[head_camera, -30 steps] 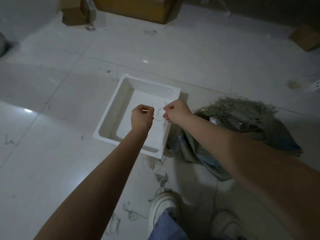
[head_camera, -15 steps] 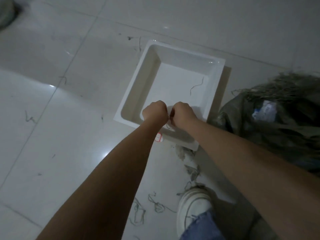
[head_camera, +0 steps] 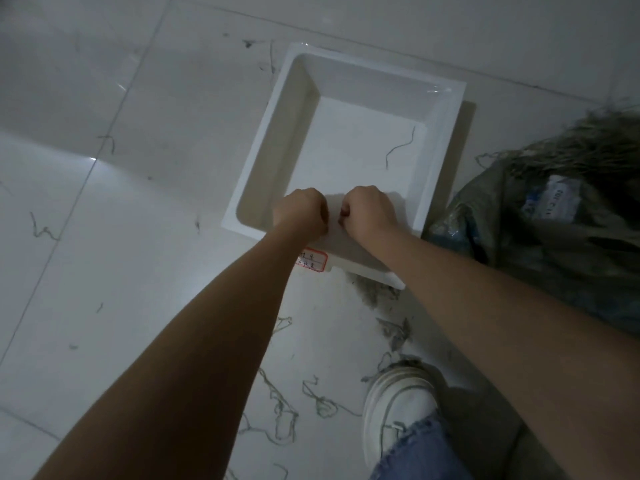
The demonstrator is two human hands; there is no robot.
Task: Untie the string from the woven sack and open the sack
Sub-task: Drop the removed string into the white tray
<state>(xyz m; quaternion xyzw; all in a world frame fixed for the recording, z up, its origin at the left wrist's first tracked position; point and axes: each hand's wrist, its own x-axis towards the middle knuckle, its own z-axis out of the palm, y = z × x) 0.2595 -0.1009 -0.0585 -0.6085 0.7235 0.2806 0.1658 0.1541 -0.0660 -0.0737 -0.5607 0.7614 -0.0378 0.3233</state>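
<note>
My left hand [head_camera: 301, 213] and my right hand [head_camera: 369, 209] are both clenched into fists, almost touching, above the near end of a white plastic tray [head_camera: 446, 140]. Between the fists the thin string they pinch is barely visible. The woven sack [head_camera: 554, 258], dark grey-green, lies slumped on the floor to the right of the tray, apart from both hands. Its frayed mouth [head_camera: 588, 143] gapes, and a white and blue packet [head_camera: 550, 202] shows inside. One short piece of string [head_camera: 398, 147] lies in the tray.
The floor is pale glossy tile. Several loose string scraps [head_camera: 277, 410] lie near my white shoe [head_camera: 398, 403]. A red-bordered label [head_camera: 311, 259] sits on the tray's near edge. Fibre bits [head_camera: 374, 292] litter the floor in front of the tray.
My hands have come together from a small gap with a visible string loop to fists nearly touching. The view has tilted down and closer to the tray.
</note>
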